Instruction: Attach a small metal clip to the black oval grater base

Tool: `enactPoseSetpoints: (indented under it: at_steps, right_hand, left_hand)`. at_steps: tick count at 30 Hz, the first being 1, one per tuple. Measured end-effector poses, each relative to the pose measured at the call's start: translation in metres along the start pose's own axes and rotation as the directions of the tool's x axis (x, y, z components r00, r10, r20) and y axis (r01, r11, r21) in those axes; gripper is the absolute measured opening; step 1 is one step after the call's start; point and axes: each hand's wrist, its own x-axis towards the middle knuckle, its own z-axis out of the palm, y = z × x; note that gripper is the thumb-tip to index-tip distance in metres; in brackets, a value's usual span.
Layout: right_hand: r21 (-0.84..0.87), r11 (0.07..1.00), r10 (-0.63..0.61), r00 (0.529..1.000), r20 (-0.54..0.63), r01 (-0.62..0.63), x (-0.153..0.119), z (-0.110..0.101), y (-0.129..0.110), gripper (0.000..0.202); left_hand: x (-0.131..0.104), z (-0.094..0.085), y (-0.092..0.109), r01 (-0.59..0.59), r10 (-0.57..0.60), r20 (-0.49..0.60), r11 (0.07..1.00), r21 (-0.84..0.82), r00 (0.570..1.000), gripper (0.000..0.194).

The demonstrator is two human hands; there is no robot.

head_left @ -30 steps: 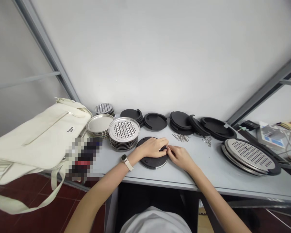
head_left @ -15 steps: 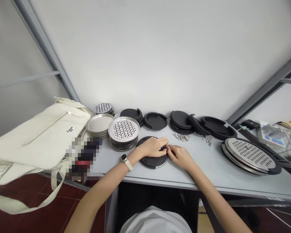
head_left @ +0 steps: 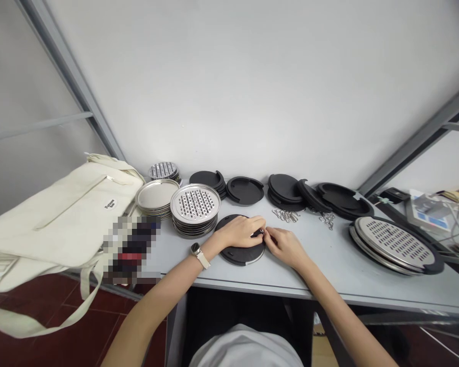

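A black round plastic base (head_left: 237,256) lies on the table in front of me, partly covered by my hand. My left hand (head_left: 241,232) rests across its top, fingers curled over toward its right edge and gripping it. At that same edge, my right hand (head_left: 285,245) is closed in a pinch, thumb and forefinger together. Whatever sits between those fingertips is too small to name. Just left of the base stands a stack of round metal grater plates (head_left: 196,205). Small bent wire clips (head_left: 286,216) lie in a pile beyond my right hand.
Along the wall are black discs (head_left: 206,179), black trays (head_left: 245,190) and more black rings (head_left: 344,200). Plain metal discs (head_left: 158,194) and a cream bag (head_left: 76,209) lie left. Large plates with slotted metal tops (head_left: 396,244) stand right, near a white device (head_left: 428,213).
Both hands stay in nearly the same place at the base's right edge. Only a slight shift of the fingertips shows there.
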Motion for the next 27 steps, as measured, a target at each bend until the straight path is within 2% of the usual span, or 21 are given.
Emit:
enactPoseSetpoints:
  at_steps: [11,27]
  right_hand:
    - [0.051,0.998,0.033,0.994,0.105,-0.038,0.0004,0.0022,0.0018,0.033]
    - [0.036,0.999,0.035,0.998,0.058,-0.037,0.0,-0.0004,-0.0008,0.033]
  left_hand:
    - [0.0008,0.0016,-0.0009,-0.008,0.008,0.007,0.998,0.063,1.0,0.01]
    - [0.0011,-0.0004,0.001,0.012,-0.012,0.022,1.0,0.024,1.0,0.01]
